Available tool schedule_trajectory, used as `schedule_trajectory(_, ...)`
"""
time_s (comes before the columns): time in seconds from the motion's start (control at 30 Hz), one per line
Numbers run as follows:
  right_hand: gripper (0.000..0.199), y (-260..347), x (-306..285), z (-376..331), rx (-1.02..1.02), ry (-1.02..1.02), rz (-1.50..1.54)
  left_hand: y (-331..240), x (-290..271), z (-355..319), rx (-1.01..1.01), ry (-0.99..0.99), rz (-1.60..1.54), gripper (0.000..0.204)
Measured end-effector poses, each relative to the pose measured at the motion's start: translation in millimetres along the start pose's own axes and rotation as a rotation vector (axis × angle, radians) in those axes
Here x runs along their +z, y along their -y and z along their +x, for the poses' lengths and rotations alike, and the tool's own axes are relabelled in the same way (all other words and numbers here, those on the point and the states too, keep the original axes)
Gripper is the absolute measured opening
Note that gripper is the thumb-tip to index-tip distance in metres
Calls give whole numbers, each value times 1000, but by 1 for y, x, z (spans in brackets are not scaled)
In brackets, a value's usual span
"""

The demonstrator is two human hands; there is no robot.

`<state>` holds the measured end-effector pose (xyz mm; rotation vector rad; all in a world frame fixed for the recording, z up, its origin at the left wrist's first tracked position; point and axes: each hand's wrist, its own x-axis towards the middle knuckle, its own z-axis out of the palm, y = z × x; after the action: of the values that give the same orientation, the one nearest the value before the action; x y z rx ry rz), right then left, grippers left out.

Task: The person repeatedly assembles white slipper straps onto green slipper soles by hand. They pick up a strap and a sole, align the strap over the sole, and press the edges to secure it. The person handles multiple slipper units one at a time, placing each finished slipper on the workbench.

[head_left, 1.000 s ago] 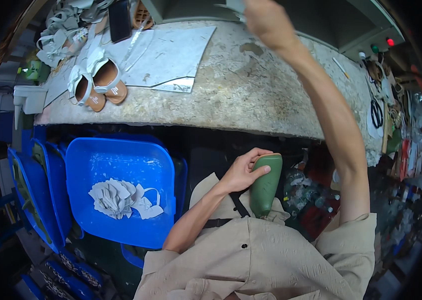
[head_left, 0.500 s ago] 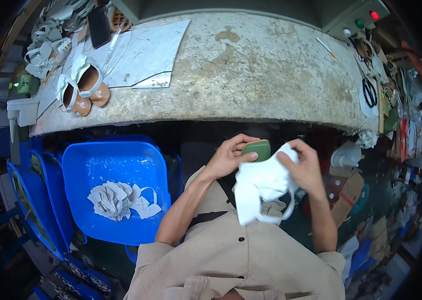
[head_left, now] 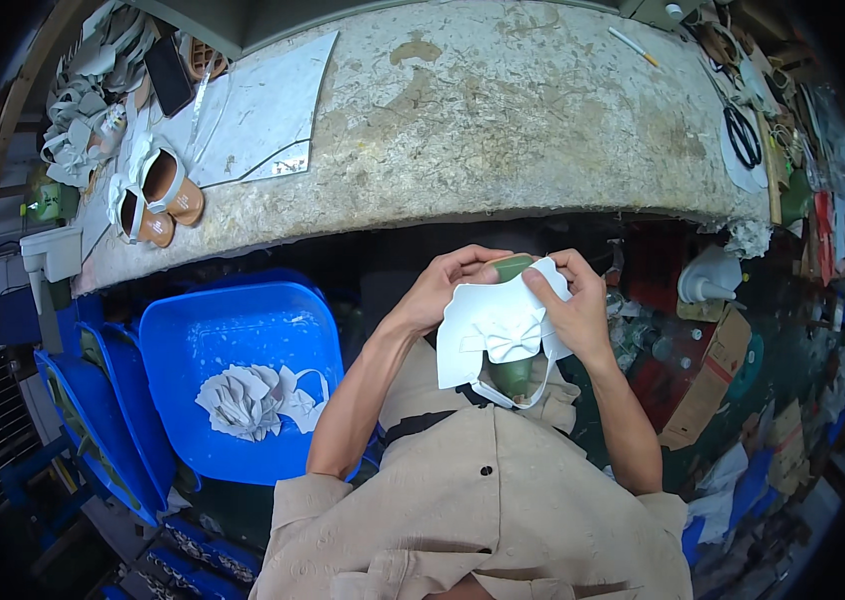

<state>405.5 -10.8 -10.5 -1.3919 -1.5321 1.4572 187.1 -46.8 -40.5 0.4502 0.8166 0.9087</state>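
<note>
Over my lap I hold a green shoe last [head_left: 513, 376] with a white shoe upper [head_left: 465, 322] laid across it. The upper carries a small bow and a thin strap loop, and it covers the middle of the last. My left hand [head_left: 440, 288] is closed round the last's far end, its thumb on the green top beside the upper's edge. Pinching the upper's far right edge against the last is my right hand [head_left: 581, 308], thumb on top and fingers partly hidden beneath.
A blue tub [head_left: 243, 310] at my left contains a pile of pale uppers [head_left: 243, 400]. On the worn workbench [head_left: 463, 130] are a pair of white-strapped sandals [head_left: 165, 190], a phone [head_left: 170, 76], a white sheet [head_left: 268, 110] and black-handled scissors [head_left: 742, 138]. A cardboard box [head_left: 708, 378] stands right.
My right hand has brought the upper leftward onto the last, and the bow now faces up. The last's green tip shows beneath it. The view has shifted slightly.
</note>
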Motion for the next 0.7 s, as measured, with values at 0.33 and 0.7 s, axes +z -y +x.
schedule_trajectory(0.33, 19, 0, 2, -3, 59, -11, 226, -29, 19, -7, 93, -83, 648, 50)
schedule_trajectory(0.7, 27, -4, -20, 11, 240, 112, 383, -18, 18, -7, 105, -137, 530, 48)
